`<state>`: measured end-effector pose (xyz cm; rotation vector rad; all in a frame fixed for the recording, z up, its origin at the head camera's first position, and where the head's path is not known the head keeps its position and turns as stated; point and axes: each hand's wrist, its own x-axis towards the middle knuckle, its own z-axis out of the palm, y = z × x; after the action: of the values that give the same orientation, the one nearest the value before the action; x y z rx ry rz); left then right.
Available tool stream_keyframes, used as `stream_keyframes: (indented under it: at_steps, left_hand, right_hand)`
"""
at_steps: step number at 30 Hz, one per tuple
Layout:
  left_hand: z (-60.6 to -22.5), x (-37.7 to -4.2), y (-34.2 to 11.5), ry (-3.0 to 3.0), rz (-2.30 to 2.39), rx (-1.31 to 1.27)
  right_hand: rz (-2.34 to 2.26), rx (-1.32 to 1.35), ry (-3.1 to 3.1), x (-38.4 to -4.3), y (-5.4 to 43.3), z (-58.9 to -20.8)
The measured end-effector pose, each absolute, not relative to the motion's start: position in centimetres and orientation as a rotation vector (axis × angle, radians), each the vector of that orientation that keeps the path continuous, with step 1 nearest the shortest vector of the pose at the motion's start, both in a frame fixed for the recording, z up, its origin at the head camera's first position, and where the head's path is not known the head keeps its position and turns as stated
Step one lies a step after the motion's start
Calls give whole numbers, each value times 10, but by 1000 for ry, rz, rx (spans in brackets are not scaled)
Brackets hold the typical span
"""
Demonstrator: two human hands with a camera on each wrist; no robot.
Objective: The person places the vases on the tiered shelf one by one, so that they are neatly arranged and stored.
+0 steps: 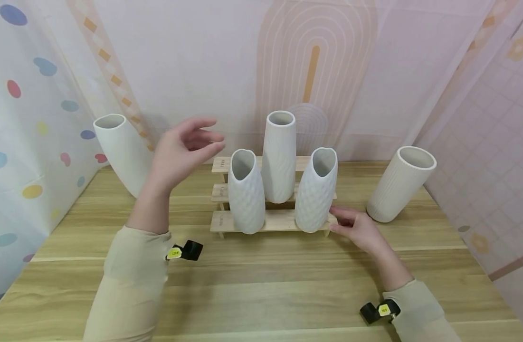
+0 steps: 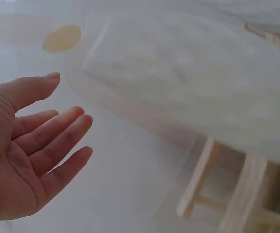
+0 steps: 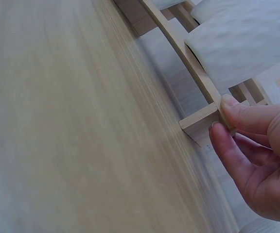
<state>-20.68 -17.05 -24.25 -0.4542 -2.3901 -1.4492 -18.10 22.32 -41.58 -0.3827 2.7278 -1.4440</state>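
A three-step wooden stand (image 1: 280, 221) holds white vases. Two dimpled vases, one on the left (image 1: 246, 204) and one on the right (image 1: 314, 204), stand on its lowest step. Behind and between them rises a taller grooved vase (image 1: 280, 161). My right hand (image 1: 359, 230) is at the right end of the lowest step; in the right wrist view its thumb and forefinger pinch the corner of that board (image 3: 194, 73). Held up in the air left of the stand, my left hand (image 1: 180, 152) has loosely bent fingers with nothing in them, as the left wrist view also shows.
Left of the stand, partly behind my left forearm, is a smooth white vase (image 1: 124, 152). A ribbed white vase (image 1: 395, 187) stands to the right, beyond my right hand. Patterned curtains (image 1: 193, 57) enclose the wooden table (image 1: 261, 285) at the back and sides.
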Motion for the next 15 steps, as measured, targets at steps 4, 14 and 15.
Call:
stream_keyframes:
  at_steps: [4, 14, 15]
  left_hand:
    - [-261, -209, -194, -2351, -1458, -431]
    - [-294, -208, -260, -2272, -1421, -184]
    - [-296, -208, -266, -2264, -1415, -151]
  right_hand:
    - [-1449, -386, 2725, -182, 224, -417]
    - [-1441, -383, 2736, -181, 225, -417]
    - [-1440, -382, 2737, -181, 225, -417]
